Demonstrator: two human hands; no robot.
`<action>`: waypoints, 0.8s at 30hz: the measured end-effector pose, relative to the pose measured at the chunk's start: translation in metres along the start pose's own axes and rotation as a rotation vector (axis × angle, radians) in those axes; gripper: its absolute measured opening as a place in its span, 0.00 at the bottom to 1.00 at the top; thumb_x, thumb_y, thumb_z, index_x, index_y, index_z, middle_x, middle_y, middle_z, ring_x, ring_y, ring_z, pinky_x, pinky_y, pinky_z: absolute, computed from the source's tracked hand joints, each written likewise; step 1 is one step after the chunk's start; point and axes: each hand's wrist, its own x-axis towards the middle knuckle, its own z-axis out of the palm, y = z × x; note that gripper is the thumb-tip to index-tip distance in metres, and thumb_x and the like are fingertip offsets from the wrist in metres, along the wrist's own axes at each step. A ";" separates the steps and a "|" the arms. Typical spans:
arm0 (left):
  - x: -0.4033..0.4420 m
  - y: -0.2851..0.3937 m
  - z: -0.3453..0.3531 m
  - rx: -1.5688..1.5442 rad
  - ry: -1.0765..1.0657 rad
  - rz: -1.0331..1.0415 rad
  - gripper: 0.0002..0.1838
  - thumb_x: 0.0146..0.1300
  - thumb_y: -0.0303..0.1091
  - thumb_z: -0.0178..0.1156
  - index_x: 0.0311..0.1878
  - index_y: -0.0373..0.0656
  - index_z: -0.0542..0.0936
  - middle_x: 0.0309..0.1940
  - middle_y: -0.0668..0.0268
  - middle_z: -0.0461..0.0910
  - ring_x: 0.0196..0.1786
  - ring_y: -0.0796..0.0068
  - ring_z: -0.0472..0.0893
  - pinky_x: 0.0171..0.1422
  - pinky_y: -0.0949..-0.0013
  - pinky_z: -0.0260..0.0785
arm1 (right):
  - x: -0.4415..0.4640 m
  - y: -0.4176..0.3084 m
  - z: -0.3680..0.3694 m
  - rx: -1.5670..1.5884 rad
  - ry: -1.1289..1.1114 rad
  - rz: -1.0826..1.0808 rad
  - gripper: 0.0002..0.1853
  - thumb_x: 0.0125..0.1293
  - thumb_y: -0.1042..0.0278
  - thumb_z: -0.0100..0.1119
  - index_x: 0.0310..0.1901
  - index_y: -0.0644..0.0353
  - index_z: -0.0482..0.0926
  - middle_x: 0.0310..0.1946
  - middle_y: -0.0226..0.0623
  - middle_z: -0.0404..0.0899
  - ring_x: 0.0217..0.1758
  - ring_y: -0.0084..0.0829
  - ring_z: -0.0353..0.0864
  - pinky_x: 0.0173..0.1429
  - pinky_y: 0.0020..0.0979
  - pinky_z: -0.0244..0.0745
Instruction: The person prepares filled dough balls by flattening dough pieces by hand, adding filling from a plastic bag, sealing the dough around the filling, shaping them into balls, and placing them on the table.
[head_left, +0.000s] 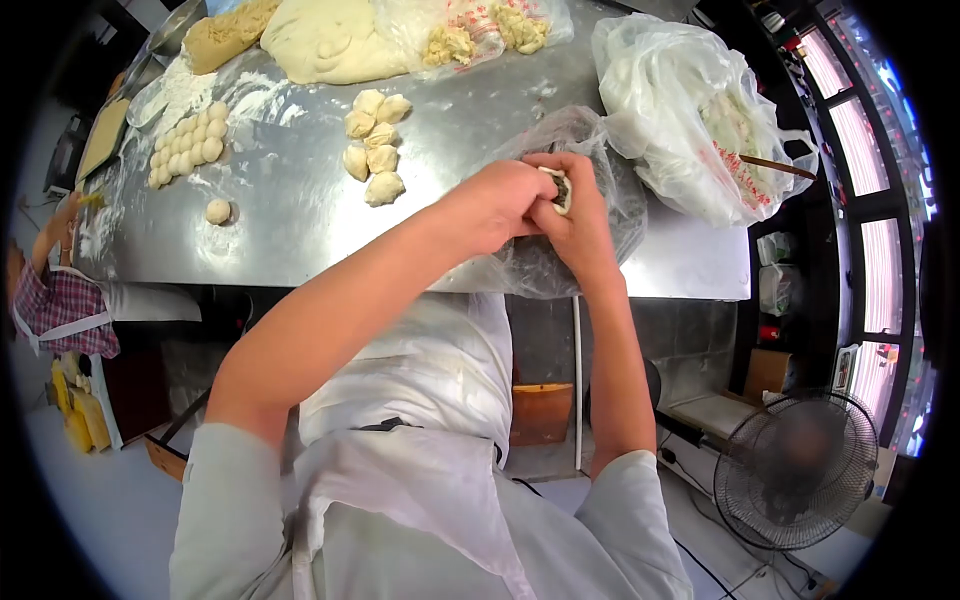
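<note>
Pinching the bun [566,194] between them, the left hand [495,205] and right hand [577,215] meet just above the table [300,240]; the bun is an open piece of pale dough, dark filling [559,187] showing inside its rim. The right fingers curl round it, with the thumb against the near side; the left fingers are bent in close together at its left edge, though their tips are partly hidden, so I can't tell exactly how they press. Crumpled under the bun lies a clear bag [615,225]; to the right of the bun, and a little beyond, sits a white bag [655,90] with red print, a pale mix inside and a stick [778,166] poking out.

Left of the bun are loose dough lumps [381,158]; farther left come small balls [190,145] packed in rows, and a lone ball [218,211] set apart from them, nearer the table's front edge. Well beyond the bun spreads a big sheet of dough [330,40], with crumbly bits [448,45] on plastic beside it; flour [185,90] dusts the metal farther left. Far left of the bun stands a co-worker [65,305] in a checked shirt; down to its right is a fan [795,468].
</note>
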 end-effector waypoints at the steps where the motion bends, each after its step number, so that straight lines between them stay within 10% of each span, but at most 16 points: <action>1: -0.005 0.008 -0.006 -0.125 -0.095 -0.039 0.12 0.73 0.28 0.55 0.56 0.37 0.77 0.48 0.61 0.81 0.51 0.66 0.85 0.63 0.55 0.81 | 0.001 0.001 -0.001 0.094 0.018 0.008 0.25 0.67 0.67 0.70 0.61 0.63 0.70 0.55 0.47 0.83 0.54 0.41 0.85 0.60 0.37 0.79; 11: 0.001 -0.012 -0.013 -0.351 -0.036 0.008 0.17 0.83 0.36 0.50 0.64 0.34 0.73 0.53 0.58 0.80 0.53 0.66 0.85 0.63 0.58 0.80 | -0.006 -0.011 -0.004 0.100 -0.021 0.028 0.39 0.65 0.70 0.74 0.75 0.58 0.65 0.65 0.46 0.79 0.65 0.39 0.80 0.70 0.36 0.74; 24: 0.002 0.006 0.005 0.468 -0.042 0.011 0.14 0.79 0.37 0.55 0.55 0.38 0.81 0.48 0.61 0.84 0.51 0.69 0.86 0.66 0.59 0.78 | -0.009 0.005 -0.003 -0.189 0.044 -0.086 0.25 0.70 0.66 0.67 0.65 0.58 0.70 0.48 0.48 0.86 0.51 0.45 0.88 0.56 0.38 0.80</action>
